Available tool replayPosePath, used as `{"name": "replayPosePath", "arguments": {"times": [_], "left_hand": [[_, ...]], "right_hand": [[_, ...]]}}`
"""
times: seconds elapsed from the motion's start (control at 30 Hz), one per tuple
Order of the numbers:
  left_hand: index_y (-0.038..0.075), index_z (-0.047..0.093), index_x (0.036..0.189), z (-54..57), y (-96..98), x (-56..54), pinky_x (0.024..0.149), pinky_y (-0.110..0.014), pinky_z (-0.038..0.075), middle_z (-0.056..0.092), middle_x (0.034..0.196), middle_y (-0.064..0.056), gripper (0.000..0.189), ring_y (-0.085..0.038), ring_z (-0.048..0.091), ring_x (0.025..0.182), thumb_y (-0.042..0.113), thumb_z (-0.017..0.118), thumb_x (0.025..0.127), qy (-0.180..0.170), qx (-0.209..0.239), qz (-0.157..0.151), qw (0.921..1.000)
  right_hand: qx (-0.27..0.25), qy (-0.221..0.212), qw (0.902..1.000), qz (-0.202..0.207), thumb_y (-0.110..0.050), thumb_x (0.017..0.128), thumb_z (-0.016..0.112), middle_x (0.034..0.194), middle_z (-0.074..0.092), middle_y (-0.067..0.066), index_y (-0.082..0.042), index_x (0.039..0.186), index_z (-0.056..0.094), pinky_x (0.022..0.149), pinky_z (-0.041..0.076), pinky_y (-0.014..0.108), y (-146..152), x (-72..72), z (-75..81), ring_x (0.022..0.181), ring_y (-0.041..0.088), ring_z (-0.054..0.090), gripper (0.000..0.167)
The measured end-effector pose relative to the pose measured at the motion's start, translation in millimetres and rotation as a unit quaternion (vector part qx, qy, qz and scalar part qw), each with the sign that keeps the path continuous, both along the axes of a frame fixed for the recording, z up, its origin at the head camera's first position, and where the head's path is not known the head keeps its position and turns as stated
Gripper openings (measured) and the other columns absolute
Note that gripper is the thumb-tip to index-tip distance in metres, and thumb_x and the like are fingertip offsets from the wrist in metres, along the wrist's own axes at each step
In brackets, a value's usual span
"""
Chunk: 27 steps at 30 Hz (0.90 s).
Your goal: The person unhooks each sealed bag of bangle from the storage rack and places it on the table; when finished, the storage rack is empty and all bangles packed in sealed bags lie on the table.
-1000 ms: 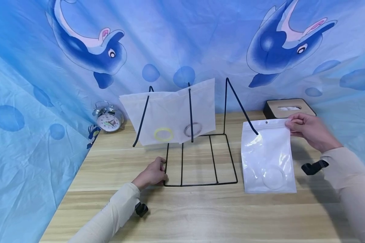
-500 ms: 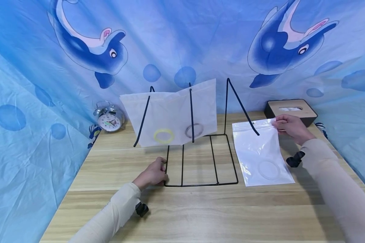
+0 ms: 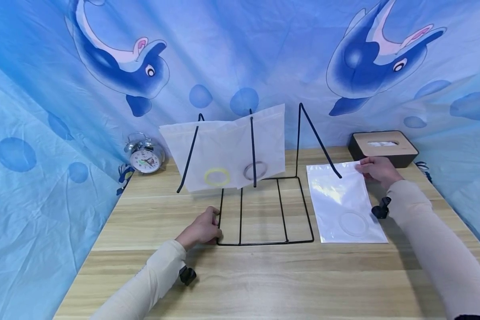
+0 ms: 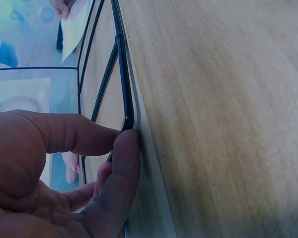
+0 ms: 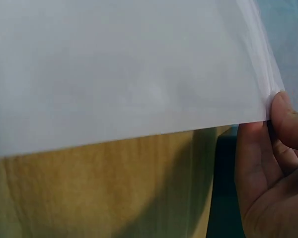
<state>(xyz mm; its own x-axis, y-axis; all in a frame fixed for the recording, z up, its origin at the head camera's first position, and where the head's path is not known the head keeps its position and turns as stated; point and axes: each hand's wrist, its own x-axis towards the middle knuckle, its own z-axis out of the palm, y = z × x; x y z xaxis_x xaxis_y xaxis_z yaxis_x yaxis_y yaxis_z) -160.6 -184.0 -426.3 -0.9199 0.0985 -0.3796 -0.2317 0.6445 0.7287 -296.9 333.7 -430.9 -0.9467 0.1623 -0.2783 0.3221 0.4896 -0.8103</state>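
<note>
My left hand [image 3: 200, 227] pinches the front left corner of a black wire rack's base [image 3: 264, 243]; in the left wrist view, thumb and finger [image 4: 126, 148] close on the wire. My right hand [image 3: 378, 169] pinches the upper right corner of a white zip bag [image 3: 340, 204] with a pale ring in it. The rack's right wire arm [image 3: 319, 140] ends in front of the bag's top; whether it passes through the hang hole, I cannot tell. Two more white bags hang on the other arms, one with a yellow ring [image 3: 217, 177], one with a greyish ring [image 3: 256, 170].
A silver alarm clock [image 3: 145, 160] stands at the back left of the wooden table [image 3: 240, 284]. At the back right is a tissue box [image 3: 384, 146], close behind my right hand. A blue dolphin-print curtain [image 3: 240, 53] closes off the back and sides.
My right hand has moved left with the zip bag, bringing it closer to the rack, and its top edge now sits lower. My left hand stays on the rack's corner.
</note>
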Motion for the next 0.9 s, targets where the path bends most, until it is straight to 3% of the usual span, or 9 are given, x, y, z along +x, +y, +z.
{"name": "replayPosePath", "arguments": {"times": [0.23, 0.6, 0.9], "left_hand": [[-0.004, 0.041, 0.140, 0.2, -0.5, -0.1, 0.054, -0.033, 0.058, 0.048, 0.100, -0.012, 0.067, -0.024, 0.057, 0.077, -0.012, 0.068, 0.079, -0.004, 0.003, 0.002, 1.0000], [-0.003, 0.041, 0.140, -1.6, -0.3, -0.3, 0.054, -0.032, 0.058, 0.048, 0.100, -0.012, 0.067, -0.024, 0.057, 0.080, -0.012, 0.068, 0.079, -0.001, 0.003, 0.003, 1.0000], [-0.003, 0.041, 0.140, -1.9, -1.1, -0.5, 0.053, -0.033, 0.058, 0.048, 0.100, -0.012, 0.067, -0.024, 0.058, 0.076, -0.012, 0.068, 0.079, 0.000, 0.005, 0.002, 1.0000]], "right_hand": [[0.000, -0.012, 0.9999, 0.011, -0.023, 0.102, 0.061, 0.129, 0.051, 0.025, 0.006, 0.137, 0.048, 0.057, 0.047, 0.016, -3, -2.3, -8.3, 0.103, 0.034, 0.057, 0.047], [0.024, -0.007, 0.9991, 0.035, -0.018, 0.103, 0.059, 0.116, 0.054, 0.021, 0.003, 0.126, 0.053, 0.057, 0.047, 0.020, -6, 0.0, -14.3, 0.092, 0.032, 0.058, 0.032], [0.003, 0.034, 0.9993, 0.018, -0.013, 0.103, 0.058, 0.128, 0.056, 0.027, 0.008, 0.143, 0.047, 0.067, 0.057, 0.020, -9, 3.3, -12.5, 0.090, 0.019, 0.063, 0.047]]}}
